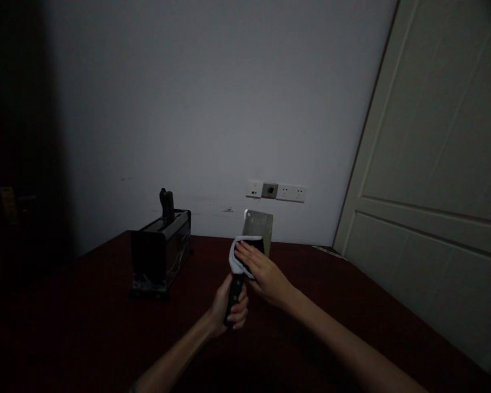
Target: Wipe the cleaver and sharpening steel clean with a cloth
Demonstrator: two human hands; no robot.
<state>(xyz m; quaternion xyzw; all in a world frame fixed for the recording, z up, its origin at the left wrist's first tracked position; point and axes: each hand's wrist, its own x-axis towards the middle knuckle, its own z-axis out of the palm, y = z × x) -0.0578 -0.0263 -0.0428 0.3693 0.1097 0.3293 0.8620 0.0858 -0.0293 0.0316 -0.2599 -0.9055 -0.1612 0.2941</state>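
My left hand (221, 305) is wrapped round the black riveted handle of a cleaver (260, 222). The broad metal blade points up and away from me, above the table. A cloth (234, 258), dark with a pale edge, lies folded over the lower part of the blade. My right hand (272, 277) presses this cloth against the blade with its fingers held together; its thumb is mostly hidden. The cloth covers the blade's lower part.
A dark knife block (148, 259) with shiny sides stands on the left of the reddish-brown table (306, 267). Black knife handles (167, 204) stick up from it. Behind are a pale wall with a row of sockets (288, 192) and, on the right, a panelled door (429, 191).
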